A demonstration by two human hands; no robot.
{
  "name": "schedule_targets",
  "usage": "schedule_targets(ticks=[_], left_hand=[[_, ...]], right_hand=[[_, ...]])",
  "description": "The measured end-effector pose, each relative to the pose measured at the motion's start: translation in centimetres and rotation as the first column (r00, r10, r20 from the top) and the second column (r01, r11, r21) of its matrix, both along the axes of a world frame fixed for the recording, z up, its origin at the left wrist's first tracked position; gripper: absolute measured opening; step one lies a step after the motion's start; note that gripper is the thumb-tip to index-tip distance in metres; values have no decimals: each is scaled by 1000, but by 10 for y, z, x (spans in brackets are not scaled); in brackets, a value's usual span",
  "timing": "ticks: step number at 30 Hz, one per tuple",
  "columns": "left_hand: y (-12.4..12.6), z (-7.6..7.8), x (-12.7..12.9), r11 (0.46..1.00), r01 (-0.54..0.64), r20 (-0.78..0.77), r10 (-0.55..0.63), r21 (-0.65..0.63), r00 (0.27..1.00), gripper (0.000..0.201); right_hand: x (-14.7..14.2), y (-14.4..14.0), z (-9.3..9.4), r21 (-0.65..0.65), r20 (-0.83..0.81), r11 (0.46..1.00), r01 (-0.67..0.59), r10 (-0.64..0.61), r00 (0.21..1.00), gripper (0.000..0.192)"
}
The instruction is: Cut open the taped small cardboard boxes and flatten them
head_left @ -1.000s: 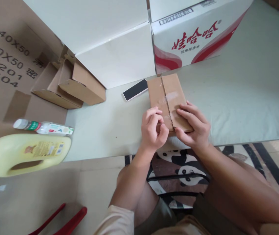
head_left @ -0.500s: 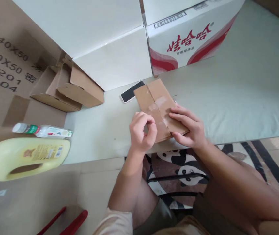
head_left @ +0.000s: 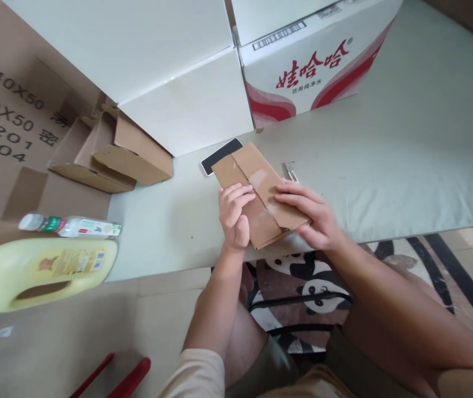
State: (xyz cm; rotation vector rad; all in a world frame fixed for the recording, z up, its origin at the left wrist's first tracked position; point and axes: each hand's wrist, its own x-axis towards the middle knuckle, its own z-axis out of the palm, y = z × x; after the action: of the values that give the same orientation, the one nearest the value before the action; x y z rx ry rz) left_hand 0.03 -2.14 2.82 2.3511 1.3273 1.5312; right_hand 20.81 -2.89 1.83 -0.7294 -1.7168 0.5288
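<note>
A small flat cardboard box (head_left: 256, 188) with a lengthwise seam and a pale torn patch on top lies tilted near the table's front edge. My right hand (head_left: 313, 213) grips its right side, fingers over the top and thumb at the near corner. My left hand (head_left: 236, 213) is at the left side, its bent fingers on the top by the seam and its thumb at the near edge. Behind the box lies a black-faced phone-like slab (head_left: 219, 157), partly covered. A small metal tool (head_left: 291, 172) shows beyond my right fingers, mostly hidden.
White cartons (head_left: 186, 105) and a red-printed white carton (head_left: 311, 77) stand at the back. Open brown boxes (head_left: 136, 155) lean by a large carton (head_left: 20, 177) at left. A clear bottle (head_left: 74, 225) and a yellow jug (head_left: 82, 271) lie nearby on the pale-green tablecloth (head_left: 385, 171).
My left hand has opened from a pinch, and its fingers now lie on the box top. The box has shifted slightly left, uncovering more of the metal tool.
</note>
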Motion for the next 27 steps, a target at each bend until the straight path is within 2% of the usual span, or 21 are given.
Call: schedule_targets(ticks=[2,3,5,7,9,10,13,15,17,18,19,21,24,25,27], left_hand=[[1,-1,0,1000,-15,-14,15,3,1000,49],[1,-1,0,1000,-19,-21,19,4,1000,49],[1,-1,0,1000,-7,-14,7,8,1000,47],[0,-1,0,1000,21,10,-21,11,1000,43],[0,-1,0,999,39,32,-40,14,999,41],[-1,-1,0,999,42,35,-42,10,998,41],[-1,-1,0,1000,29,23,-29,-3,999,42],[-1,-1,1,1000,1,-1,-1,-1,1000,45],[-1,0,2,1000,-27,-24,28,11,999,47],[-2,0,4,999,-31,-24,32,19,999,47],[-3,0,6,999,-30,-14,31,30,999,46],[-6,2,12,999,-25,16,25,41,1000,43],[-13,4,23,998,-54,37,53,31,998,42],[-15,4,27,997,-69,32,68,26,997,42],[-19,5,33,995,-93,16,92,30,996,40]], right_hand=[[3,2,-2,-94,-83,984,154,-162,983,53],[5,4,-4,-156,-64,952,263,-276,959,49],[10,11,-11,-237,120,855,462,-446,887,33],[15,19,-22,-233,361,784,575,-479,800,24],[19,26,-37,-188,493,766,615,-467,733,26],[21,29,-45,-156,503,774,614,-473,724,27],[27,36,-64,-126,401,815,566,-480,780,24],[29,38,-66,-236,392,802,549,-438,809,27],[30,40,-58,-392,405,750,532,-379,832,38],[29,39,-51,-452,364,737,503,-363,858,43],[29,38,-42,-487,281,746,454,-358,890,45],[28,33,-19,-487,24,813,320,-353,935,39],[29,19,24,-389,-302,911,134,-264,916,27],[30,14,39,-358,-363,931,77,-215,907,27],[31,4,65,-353,-489,935,-18,-168,856,26]])
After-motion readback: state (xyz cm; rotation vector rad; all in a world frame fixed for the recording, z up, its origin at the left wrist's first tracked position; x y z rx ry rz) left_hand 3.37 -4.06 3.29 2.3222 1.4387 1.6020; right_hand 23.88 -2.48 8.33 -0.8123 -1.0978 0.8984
